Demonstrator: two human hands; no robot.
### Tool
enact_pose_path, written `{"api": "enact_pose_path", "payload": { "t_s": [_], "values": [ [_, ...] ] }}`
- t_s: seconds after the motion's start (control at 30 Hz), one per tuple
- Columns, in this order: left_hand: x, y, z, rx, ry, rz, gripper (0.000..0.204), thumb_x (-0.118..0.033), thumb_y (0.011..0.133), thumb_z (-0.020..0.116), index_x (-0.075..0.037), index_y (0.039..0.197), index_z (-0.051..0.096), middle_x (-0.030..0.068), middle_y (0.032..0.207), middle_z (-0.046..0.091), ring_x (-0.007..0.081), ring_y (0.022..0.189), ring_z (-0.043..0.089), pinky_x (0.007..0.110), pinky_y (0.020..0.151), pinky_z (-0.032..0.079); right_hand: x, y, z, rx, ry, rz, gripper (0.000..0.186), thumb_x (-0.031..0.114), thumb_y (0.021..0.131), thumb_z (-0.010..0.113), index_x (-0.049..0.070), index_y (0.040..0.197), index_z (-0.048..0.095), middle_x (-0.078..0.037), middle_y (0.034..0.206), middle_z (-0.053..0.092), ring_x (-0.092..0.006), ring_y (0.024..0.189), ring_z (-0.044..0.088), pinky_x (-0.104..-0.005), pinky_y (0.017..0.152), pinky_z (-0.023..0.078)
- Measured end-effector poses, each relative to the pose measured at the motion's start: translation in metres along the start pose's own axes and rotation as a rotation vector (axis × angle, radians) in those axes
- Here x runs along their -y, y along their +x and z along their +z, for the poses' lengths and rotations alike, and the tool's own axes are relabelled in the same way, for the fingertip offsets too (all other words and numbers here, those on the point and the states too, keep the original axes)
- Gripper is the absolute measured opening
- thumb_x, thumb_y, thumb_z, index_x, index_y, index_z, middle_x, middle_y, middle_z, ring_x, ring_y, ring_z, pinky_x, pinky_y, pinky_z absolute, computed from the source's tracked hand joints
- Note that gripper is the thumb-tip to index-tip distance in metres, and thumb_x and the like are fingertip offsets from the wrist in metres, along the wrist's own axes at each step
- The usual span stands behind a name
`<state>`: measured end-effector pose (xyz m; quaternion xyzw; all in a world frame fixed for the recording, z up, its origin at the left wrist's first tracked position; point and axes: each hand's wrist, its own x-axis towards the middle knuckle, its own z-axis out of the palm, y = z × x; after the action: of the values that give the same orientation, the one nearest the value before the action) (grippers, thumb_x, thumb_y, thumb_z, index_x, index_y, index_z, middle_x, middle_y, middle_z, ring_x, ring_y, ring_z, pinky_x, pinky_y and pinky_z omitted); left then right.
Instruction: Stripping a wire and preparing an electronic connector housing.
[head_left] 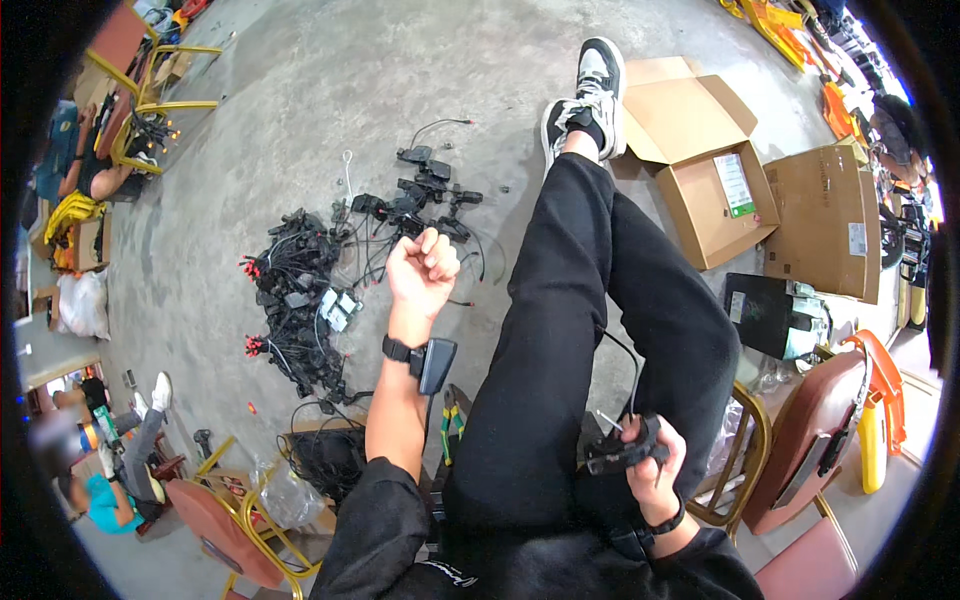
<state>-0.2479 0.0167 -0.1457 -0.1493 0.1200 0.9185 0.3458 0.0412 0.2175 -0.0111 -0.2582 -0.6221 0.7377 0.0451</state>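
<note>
Held out over the floor, my left hand (422, 268) has its fingers curled in a loose fist, and nothing shows in it. A wristband with a black box (436, 366) is on that forearm. My right hand (660, 475) is closed around a small black plastic part with a cable (618, 452), above my lap. The cable loops up over my trouser leg, and a thin pale rod sticks out beside the part. Past my left hand lie a heap of black cabled parts (295, 290) with red-tipped wires and a looser group of black parts (425, 190).
An open cardboard box (690, 215) lies beyond my right leg, near a bigger carton (815, 220). Green-yellow pliers (452, 425) lie by my left thigh, near a box of black cables (325, 460). Chairs (810, 445) stand on both sides. Other people (110, 490) sit at far left.
</note>
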Motion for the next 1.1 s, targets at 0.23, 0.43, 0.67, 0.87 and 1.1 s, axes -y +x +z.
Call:
{"api": "enact_pose_path", "payload": {
  "t_s": [0.23,0.43,0.67,0.87,1.1],
  "values": [
    [-0.035,0.077,-0.034,0.079,0.079,-0.061,0.022,-0.019,0.077,0.045,-0.011,0.059,0.034,-0.0014,0.051,0.028,0.0100,0.042,0.023,0.025,0.042,0.019,0.014,0.007,-0.011,0.134,0.132,-0.023,0.044,0.034,0.065,0.080,-0.001,0.081,0.061,-0.011,0.079,0.062,-0.0241,0.073,0.058,-0.0338,0.067,0.044],
    [-0.064,0.158,-0.067,-0.128,0.372,-0.084,0.025,-0.019,0.095,0.044,-0.001,0.110,0.052,-0.0061,0.058,0.021,0.0071,0.048,0.020,0.023,0.046,0.021,0.028,0.007,-0.025,0.255,0.169,-0.355,0.058,0.055,0.074,0.066,-0.001,0.084,0.053,-0.018,0.083,0.054,-0.0213,0.062,0.049,-0.0399,0.059,0.040],
    [-0.125,0.227,-0.132,-0.486,2.017,0.312,0.030,-0.016,0.087,0.041,0.002,0.096,0.064,0.0065,0.058,0.057,0.0177,0.045,0.052,0.032,0.044,0.040,0.074,0.040,-0.026,-0.009,0.519,-0.202,0.026,0.041,0.081,0.063,0.016,0.076,0.055,0.003,0.073,0.044,-0.0126,0.067,0.039,-0.0279,0.066,0.030],
    [-0.085,0.270,-0.128,-0.782,2.305,0.206,0.048,-0.041,0.082,0.055,0.006,0.088,0.064,0.0295,0.091,0.061,0.0425,0.090,0.059,0.045,0.081,0.047,0.066,0.054,-0.052,-0.006,0.736,-0.005,0.024,0.035,0.087,0.052,0.015,0.075,0.058,0.005,0.074,0.049,-0.0102,0.070,0.043,-0.0292,0.067,0.035],
    [-0.084,0.288,-0.120,-0.748,2.383,0.059,0.033,-0.030,0.082,0.059,0.000,0.094,0.065,0.0238,0.099,0.062,0.0367,0.096,0.060,0.044,0.083,0.048,0.040,0.053,-0.060,-0.125,0.712,0.011,0.020,0.029,0.080,0.062,0.010,0.080,0.054,0.002,0.074,0.048,-0.0128,0.071,0.044,-0.0288,0.063,0.037]
  ]
}}
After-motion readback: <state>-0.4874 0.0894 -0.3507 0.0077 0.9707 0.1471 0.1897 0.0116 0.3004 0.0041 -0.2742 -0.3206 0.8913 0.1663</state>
